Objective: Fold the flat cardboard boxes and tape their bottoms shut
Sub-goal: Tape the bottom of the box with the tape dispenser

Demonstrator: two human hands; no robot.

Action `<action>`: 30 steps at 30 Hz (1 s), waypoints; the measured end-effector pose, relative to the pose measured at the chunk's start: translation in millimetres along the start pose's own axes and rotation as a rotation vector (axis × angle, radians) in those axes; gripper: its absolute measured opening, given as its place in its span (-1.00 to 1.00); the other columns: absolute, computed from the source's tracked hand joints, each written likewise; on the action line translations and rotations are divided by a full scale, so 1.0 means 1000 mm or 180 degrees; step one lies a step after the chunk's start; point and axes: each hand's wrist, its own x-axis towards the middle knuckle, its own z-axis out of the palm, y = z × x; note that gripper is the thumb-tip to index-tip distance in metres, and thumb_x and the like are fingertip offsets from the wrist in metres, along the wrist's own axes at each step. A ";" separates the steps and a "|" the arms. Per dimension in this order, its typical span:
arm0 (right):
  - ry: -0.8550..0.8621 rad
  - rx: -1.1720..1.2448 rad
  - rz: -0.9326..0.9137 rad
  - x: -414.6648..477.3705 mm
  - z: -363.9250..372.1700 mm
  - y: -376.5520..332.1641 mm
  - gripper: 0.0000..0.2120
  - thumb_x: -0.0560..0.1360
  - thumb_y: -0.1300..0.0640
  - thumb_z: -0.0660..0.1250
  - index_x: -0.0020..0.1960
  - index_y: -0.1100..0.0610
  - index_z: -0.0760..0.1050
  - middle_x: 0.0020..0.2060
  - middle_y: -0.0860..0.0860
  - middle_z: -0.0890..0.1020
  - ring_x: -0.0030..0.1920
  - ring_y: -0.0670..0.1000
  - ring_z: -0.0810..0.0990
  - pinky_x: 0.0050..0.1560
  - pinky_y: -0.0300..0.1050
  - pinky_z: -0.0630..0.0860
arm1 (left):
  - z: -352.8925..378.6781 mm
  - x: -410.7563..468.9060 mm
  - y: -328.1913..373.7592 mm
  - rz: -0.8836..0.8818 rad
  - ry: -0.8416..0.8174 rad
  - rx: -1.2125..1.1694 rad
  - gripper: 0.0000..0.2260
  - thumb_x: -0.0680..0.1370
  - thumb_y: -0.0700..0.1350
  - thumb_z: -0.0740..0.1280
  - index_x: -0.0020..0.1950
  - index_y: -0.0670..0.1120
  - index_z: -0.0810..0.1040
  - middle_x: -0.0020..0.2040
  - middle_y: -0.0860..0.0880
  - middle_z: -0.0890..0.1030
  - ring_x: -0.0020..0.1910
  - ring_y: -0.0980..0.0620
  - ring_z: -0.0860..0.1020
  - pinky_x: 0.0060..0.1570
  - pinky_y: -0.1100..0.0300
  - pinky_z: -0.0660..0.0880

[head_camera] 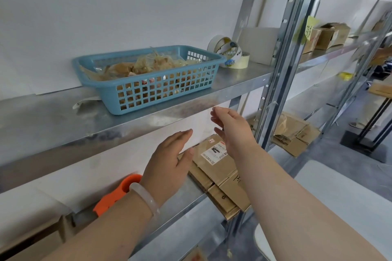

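Observation:
A stack of flat cardboard boxes (220, 174) lies on the lower metal shelf (169, 220), the top one bearing a white label. My left hand (169, 163), with a pale bangle at the wrist, hovers open just left of the stack. My right hand (231, 131) is open above the stack's far end, fingers spread, holding nothing. Several tape rolls (231, 53) stand on the upper shelf (106, 125) at the right. An orange tape dispenser (115, 194) lies on the lower shelf behind my left wrist, partly hidden.
A blue plastic basket (148, 91) full of used tape scraps sits on the upper shelf. More flat boxes (294, 133) lie on the neighbouring shelf to the right, beyond a metal upright (273, 82). A white table (343, 193) is at lower right.

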 end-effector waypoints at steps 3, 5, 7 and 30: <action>0.0196 -0.0143 -0.0121 -0.001 0.000 -0.004 -0.84 0.54 0.06 0.38 0.02 0.14 0.61 -0.11 0.00 0.70 0.02 -0.03 0.66 0.21 -0.03 0.54 | 0.001 0.001 0.000 -0.0008 -0.0004 -0.0028 -0.60 0.65 -0.02 0.19 0.50 0.13 0.30 0.47 0.13 0.35 0.46 0.15 0.28 0.44 0.17 0.28; 0.0310 -0.0441 -0.0255 -0.001 -0.002 -0.007 -0.85 0.53 0.03 0.40 -0.04 0.11 0.62 -0.19 -0.04 0.70 -0.06 -0.03 0.65 0.13 -0.07 0.56 | 0.001 0.001 0.002 -0.0002 -0.0002 -0.0063 -0.60 0.64 -0.02 0.19 0.49 0.12 0.31 0.47 0.13 0.36 0.45 0.15 0.29 0.44 0.14 0.29; 0.0364 -0.0661 -0.0372 -0.002 -0.003 -0.010 -0.87 0.53 0.02 0.39 -0.09 0.08 0.61 -0.22 -0.06 0.69 -0.11 -0.05 0.63 0.11 -0.06 0.57 | 0.000 0.001 0.003 0.0015 -0.0016 -0.0072 -0.60 0.65 -0.03 0.19 0.49 0.11 0.32 0.46 0.13 0.36 0.45 0.16 0.29 0.43 0.18 0.28; -0.1431 -0.1307 -0.0428 -0.087 0.008 0.017 -0.91 0.52 0.14 0.41 -0.14 0.13 0.66 -0.26 0.06 0.70 -0.21 0.04 0.66 0.01 0.02 0.62 | -0.034 -0.030 -0.003 -0.1788 -0.0534 -0.3560 -0.45 0.34 0.21 0.33 0.22 -0.07 0.56 0.02 -0.06 0.69 -0.01 -0.03 0.66 0.05 -0.05 0.60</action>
